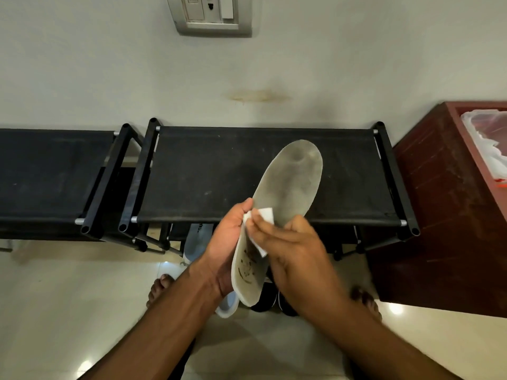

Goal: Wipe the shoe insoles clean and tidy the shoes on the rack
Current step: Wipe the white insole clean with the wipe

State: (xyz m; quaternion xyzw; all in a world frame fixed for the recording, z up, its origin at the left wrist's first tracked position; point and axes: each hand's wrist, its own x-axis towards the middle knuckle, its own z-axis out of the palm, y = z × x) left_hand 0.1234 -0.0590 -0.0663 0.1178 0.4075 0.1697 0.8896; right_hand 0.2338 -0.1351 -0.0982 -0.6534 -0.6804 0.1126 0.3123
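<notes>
Two hands point(230, 248) point(296, 256), one insole point(285, 193), one wipe point(264, 218)

Probably a home entryway: fabric shoe racks point(263, 171) against wall, tiled floor point(55, 297).

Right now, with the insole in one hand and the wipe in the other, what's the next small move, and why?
Probably draw the white wipe down toward the heel. The right hand pinches it against the middle of the insole, which the left hand grips from behind, and the dark brown marks lie just below the wipe, near the heel. The toe end looks only greyed.
</notes>
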